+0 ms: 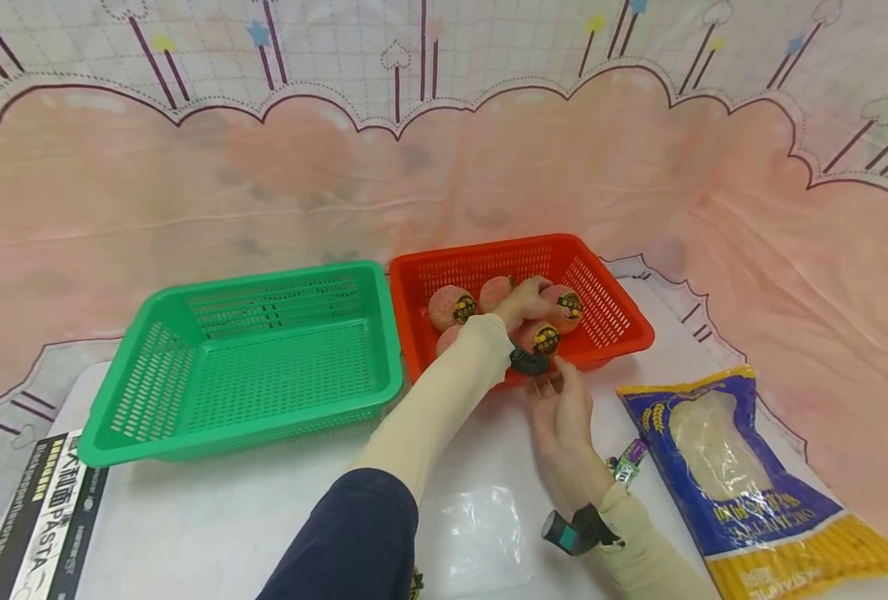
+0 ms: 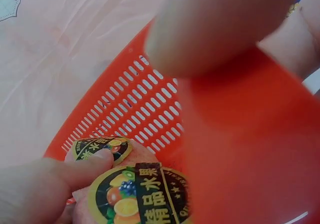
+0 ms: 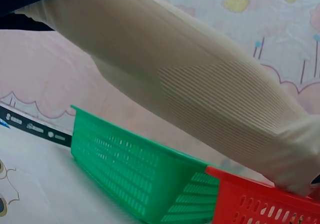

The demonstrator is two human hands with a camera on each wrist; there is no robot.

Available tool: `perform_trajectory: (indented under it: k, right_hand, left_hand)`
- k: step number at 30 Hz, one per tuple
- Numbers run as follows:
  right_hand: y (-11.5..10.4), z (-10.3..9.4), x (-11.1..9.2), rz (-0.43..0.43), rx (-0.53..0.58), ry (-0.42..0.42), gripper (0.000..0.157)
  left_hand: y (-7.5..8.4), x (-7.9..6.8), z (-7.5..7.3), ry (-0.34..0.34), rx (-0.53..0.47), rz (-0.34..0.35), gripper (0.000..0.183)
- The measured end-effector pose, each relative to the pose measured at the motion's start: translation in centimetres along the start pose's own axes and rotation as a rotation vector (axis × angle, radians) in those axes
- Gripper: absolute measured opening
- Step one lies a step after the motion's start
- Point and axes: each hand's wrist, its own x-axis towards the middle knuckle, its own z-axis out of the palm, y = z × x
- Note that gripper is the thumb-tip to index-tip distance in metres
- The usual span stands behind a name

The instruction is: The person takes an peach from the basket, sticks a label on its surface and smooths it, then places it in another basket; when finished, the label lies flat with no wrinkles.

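Observation:
My left hand (image 1: 526, 304) reaches into the red basket (image 1: 624, 333) and grips a pinkish round fruit (image 1: 573, 302) with a black-and-gold sticker. In the left wrist view, its finger (image 2: 85, 171) touches the stickered fruit (image 2: 120, 146). Another stickered fruit (image 1: 543, 337) lies under that wrist, with more fruits (image 1: 449, 307) on the basket's left side. At the front rim my right hand (image 1: 564, 417) holds the basket edge, thumb on top and fingers below. A blurred fingertip (image 2: 205, 44) over the red rim fills the top of the left wrist view. The right wrist view does not show the right hand.
A green basket (image 1: 241, 433) stands left of the red one. At the far left lies a pasta box (image 1: 57, 508). A blue-and-yellow pasta bag (image 1: 744, 483) and small wrapped packets (image 1: 627, 462) lie right. A clear plastic sheet (image 1: 481, 537) lies in front.

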Motion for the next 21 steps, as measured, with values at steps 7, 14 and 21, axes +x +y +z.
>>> perform_trajectory:
  k: [7,14,21]
  right_hand:
    - [0.3,0.1,0.7,0.01,-0.02,-0.027,0.011]
    - [-0.3,0.2,1.9,0.015,-0.012,-0.074,0.04]
    - [-2.1,-0.2,2.8,0.042,0.04,-0.084,0.06]
  left_hand:
    - [0.2,0.2,-0.5,0.078,-0.124,-0.052,0.07]
    - [0.4,-1.3,-1.5,0.085,-0.112,0.026,0.067]
    - [-0.2,-6.2,-3.2,0.043,-0.104,0.23,0.05]
